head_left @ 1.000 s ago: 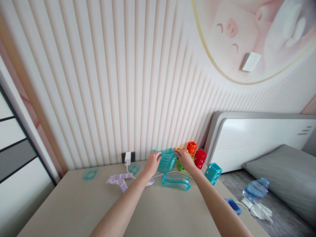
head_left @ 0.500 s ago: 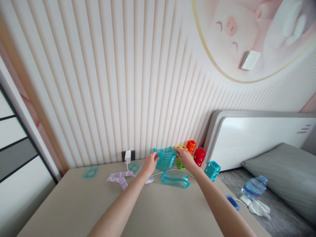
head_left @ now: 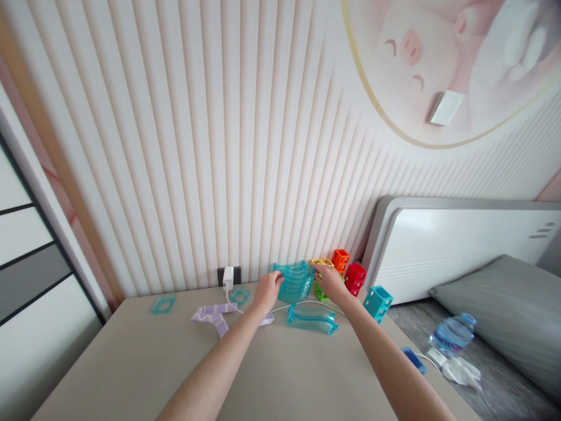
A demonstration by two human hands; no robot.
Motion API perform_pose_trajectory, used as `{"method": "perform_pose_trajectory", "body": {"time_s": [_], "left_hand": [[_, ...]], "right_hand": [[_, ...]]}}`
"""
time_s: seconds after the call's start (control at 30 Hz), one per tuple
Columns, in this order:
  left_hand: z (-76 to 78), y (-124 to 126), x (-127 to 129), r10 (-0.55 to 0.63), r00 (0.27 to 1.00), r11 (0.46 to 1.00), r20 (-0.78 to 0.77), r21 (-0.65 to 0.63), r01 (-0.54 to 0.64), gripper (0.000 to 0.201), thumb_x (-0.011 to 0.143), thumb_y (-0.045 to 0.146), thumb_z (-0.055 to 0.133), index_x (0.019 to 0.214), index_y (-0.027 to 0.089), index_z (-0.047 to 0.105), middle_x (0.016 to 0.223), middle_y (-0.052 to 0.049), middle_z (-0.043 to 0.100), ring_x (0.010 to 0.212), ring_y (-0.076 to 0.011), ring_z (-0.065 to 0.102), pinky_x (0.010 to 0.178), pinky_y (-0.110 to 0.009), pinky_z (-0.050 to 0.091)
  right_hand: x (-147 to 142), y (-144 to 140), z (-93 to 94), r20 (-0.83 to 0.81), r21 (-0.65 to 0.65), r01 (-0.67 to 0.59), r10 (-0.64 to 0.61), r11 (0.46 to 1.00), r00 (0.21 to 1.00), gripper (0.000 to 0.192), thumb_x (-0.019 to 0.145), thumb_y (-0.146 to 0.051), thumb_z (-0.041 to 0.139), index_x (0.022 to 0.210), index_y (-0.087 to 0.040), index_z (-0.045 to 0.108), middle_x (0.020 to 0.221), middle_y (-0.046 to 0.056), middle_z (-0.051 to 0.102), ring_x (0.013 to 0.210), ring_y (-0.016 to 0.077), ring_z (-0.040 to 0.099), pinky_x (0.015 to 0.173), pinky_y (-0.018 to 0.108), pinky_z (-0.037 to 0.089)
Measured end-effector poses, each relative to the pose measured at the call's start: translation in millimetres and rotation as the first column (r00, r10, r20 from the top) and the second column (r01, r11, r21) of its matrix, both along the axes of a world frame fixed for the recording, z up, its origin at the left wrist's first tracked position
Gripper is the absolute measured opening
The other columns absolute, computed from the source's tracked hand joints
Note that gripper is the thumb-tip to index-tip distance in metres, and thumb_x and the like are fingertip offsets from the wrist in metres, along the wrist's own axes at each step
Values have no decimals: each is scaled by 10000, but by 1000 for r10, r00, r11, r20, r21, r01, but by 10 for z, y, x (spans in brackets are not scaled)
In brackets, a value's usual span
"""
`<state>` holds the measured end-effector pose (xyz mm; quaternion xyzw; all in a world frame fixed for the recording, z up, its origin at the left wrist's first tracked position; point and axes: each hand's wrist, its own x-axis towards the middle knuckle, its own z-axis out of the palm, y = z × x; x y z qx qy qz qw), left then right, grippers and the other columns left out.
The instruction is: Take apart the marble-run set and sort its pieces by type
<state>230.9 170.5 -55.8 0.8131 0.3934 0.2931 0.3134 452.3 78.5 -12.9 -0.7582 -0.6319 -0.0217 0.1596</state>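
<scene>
Both arms reach out to a stack of clear teal curved plastic pieces [head_left: 295,282] at the back of the table. My left hand [head_left: 268,290] pinches the stack's left edge, fingers closed. At its right edge, my right hand [head_left: 328,279] is closed on the same stack with the fingertips. Just in front lies another clear teal curved piece [head_left: 312,318], flat on the tabletop. Two flat teal pieces with round holes, one by the charger [head_left: 239,296] and one at the far left [head_left: 162,304], also lie there.
Block frames in yellow, green, orange [head_left: 340,260] and red [head_left: 355,278] stand behind my right hand; a teal block tower [head_left: 377,303] stands right. A purple patterned strip [head_left: 213,316], a white charger [head_left: 228,278] with cable, and a blue object [head_left: 414,359] lie about. A bottle [head_left: 453,333] rests on the bed.
Almost nothing differs. Both hands keep hold of the teal stack in the same place; the view has shifted very slightly.
</scene>
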Motion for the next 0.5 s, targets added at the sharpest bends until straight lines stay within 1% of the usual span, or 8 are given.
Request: {"method": "perform_pose_trajectory", "body": {"time_s": [0.13, 0.33, 0.5], "left_hand": [[16, -4, 7, 9, 1000, 1000, -26, 5, -9, 230, 985, 338, 641, 1116, 152, 673, 1112, -68, 708, 1001, -215, 695, 901, -440, 583], [68, -29, -7, 14, 998, 1000, -66, 8, -14, 240, 986, 346, 638, 1124, 153, 672, 1122, -70, 707, 1005, -217, 695, 904, -443, 582], [104, -71, -24, 24, 993, 1000, -111, 10, -23, 246, 986, 355, 638, 1126, 156, 674, 1132, -72, 708, 1014, -219, 694, 911, -444, 578]], "right_hand": [[-6, -8, 2, 11, -1, 9, -9, 1000, 1000, 437, 968, -168, 519, 1387, -207, 635, 1350, 127, 696, 1272, 273, 622, 1074, 362, 427], [-8, -11, 5, 43, -17, 10, -9, 1000, 999, 440, 971, -176, 519, 1399, -174, 622, 1353, 146, 689, 1272, 277, 618, 1087, 359, 413], [-23, -22, 26, 75, -28, 7, -5, 1000, 997, 433, 969, -188, 532, 1391, -185, 630, 1326, 155, 701, 1248, 285, 624, 1086, 369, 405]]}}
